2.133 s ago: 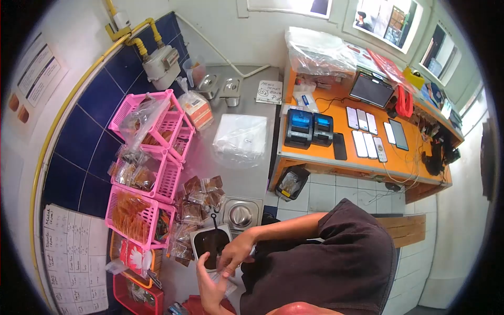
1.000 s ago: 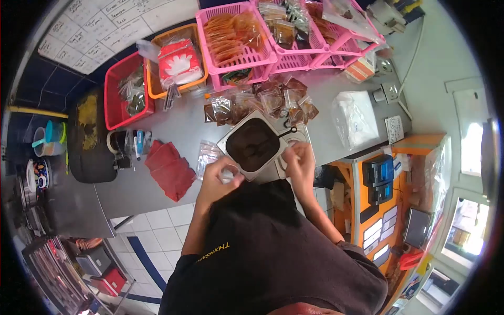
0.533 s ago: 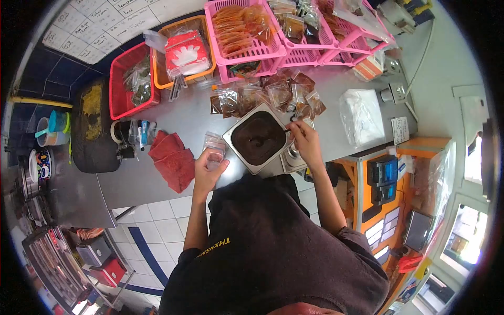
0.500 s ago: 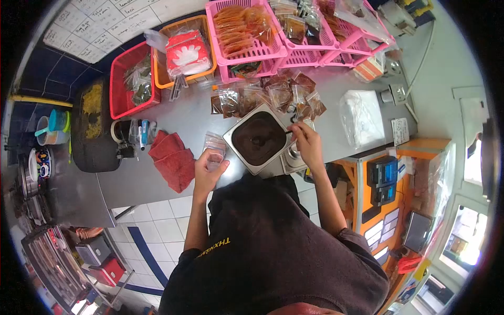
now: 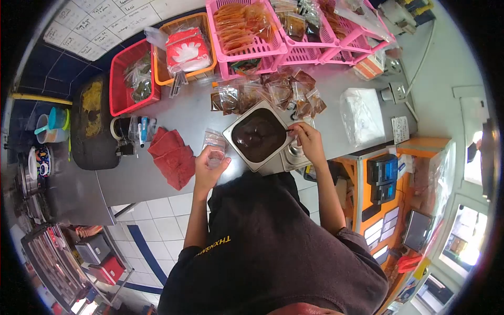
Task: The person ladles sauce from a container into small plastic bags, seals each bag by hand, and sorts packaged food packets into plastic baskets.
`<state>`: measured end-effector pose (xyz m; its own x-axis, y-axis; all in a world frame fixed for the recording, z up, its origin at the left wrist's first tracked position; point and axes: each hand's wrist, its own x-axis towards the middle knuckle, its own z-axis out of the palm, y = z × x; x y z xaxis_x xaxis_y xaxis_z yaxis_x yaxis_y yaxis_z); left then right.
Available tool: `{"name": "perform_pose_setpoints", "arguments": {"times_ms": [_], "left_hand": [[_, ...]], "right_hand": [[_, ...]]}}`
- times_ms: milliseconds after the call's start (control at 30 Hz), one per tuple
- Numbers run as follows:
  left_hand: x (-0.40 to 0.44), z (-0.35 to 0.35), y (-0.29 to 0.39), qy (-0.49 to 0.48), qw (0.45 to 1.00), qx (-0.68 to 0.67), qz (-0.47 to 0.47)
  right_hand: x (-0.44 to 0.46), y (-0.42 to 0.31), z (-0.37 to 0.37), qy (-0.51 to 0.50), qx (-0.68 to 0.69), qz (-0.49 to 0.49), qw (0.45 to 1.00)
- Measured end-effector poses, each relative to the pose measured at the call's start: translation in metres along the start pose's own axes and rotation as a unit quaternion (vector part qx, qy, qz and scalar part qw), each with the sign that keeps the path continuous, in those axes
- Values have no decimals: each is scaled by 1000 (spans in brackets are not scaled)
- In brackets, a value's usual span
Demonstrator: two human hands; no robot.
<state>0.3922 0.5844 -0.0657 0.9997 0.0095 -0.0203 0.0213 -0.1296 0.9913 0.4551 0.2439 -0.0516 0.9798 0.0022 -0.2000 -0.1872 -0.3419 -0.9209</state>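
My left hand (image 5: 208, 172) has its fingers curled round a small clear plastic bag (image 5: 214, 156). More clear plastic lies just above it on the steel table. To its right stands a square metal container (image 5: 231, 137) of dark brown sauce (image 5: 257, 137). My right hand (image 5: 308, 140) pinches the dark handle (image 5: 290, 130) of a utensil at the container's right rim. The utensil's head is hidden in the sauce. Beyond the container are several filled sachets (image 5: 278, 93) of brown sauce. A folded red cloth (image 5: 172, 159) rests left of my left hand.
Along the back are a red basket (image 5: 114, 86), an orange basket (image 5: 214, 65) and pink racks (image 5: 281, 52) with packets. Tape and markers (image 5: 143, 130) lie at left. A white plastic-wrapped pack (image 5: 363, 118) sits at right. Another metal container (image 5: 295, 158) is under my right hand.
The sauce surface has shifted, its shiny ripple now further left and higher. My right hand has moved only slightly. My left hand stays at the plastic bag.
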Motion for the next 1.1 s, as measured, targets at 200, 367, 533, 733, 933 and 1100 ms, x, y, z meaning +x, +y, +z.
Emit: {"name": "perform_pose_setpoints", "arguments": {"times_ms": [200, 367, 533, 733, 933, 1100], "left_hand": [[-4, -2, -2, 5, 1000, -3, 3], [-6, -1, -3, 5, 1000, -10, 6], [-4, 1, 2, 11, 1000, 15, 24], [3, 6, 10, 18, 999, 19, 40], [19, 19, 25, 33, 990, 77, 118], [32, 29, 23, 17, 987, 62, 150]], "right_hand": [[-6, 16, 6, -44, 116, 98, 987], [-6, 29, 7, -14, 223, 150, 963], [-8, 36, 5, 19, 318, 198, 927], [-9, 35, 2, 47, 398, 220, 889], [-4, 15, -14, 98, 409, 181, 889], [-1, -12, -32, 117, 435, 142, 882]]}}
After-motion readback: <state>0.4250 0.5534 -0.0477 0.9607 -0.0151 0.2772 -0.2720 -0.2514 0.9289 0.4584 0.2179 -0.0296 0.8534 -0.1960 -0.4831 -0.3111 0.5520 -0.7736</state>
